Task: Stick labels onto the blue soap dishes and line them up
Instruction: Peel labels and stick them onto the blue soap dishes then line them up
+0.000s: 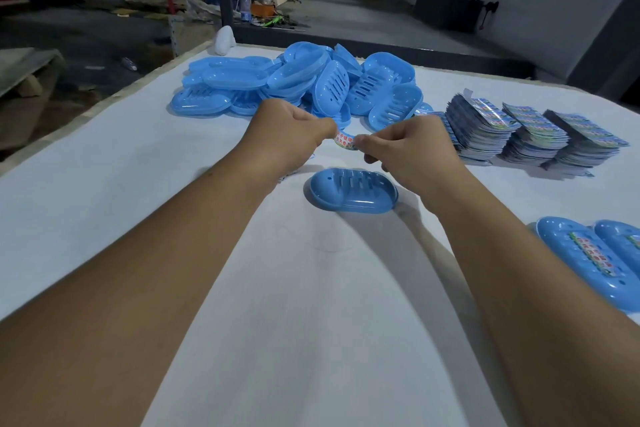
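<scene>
A label [345,141] with red print is being pinched at its ends by the left hand [291,135] and right hand [408,152], curling above a blue soap dish [353,190].

Two bare forearms are seen reaching in from the lower edge of the view. No sleeves, gloves, watch or rings are worn on what is shown. The left hand [294,130] and the right hand [405,149] are uncovered, with short, unpainted nails. Nothing of the upper arms or clothing is brought into view.
</scene>
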{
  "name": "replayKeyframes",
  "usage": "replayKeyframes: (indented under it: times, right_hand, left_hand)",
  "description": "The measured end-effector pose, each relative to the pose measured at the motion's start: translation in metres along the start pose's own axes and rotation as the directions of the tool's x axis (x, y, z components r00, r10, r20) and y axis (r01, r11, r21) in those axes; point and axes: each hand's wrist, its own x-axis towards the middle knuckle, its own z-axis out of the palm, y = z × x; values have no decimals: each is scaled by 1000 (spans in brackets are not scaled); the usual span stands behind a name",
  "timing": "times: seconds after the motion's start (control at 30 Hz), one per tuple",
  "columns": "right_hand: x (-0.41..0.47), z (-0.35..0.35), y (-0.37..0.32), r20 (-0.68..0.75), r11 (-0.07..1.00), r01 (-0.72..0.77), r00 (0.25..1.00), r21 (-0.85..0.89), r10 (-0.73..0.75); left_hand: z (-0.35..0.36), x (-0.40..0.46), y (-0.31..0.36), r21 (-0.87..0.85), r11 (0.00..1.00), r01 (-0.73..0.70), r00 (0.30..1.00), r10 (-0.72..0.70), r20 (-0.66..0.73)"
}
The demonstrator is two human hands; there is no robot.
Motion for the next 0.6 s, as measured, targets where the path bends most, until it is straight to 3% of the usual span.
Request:
replayKeyframes:
  times: [0.3,0.6]
  right_hand:
    - [1,-8,-4,28,993,-93,995,67,92]
    - [-3,-26,-5,241,977,-184,948,-109,206]
  left_hand:
    - [1,4,-7,24,999,-20,1000,20,10]
    - [6,1,-14,309,947,-90,996,78,52]
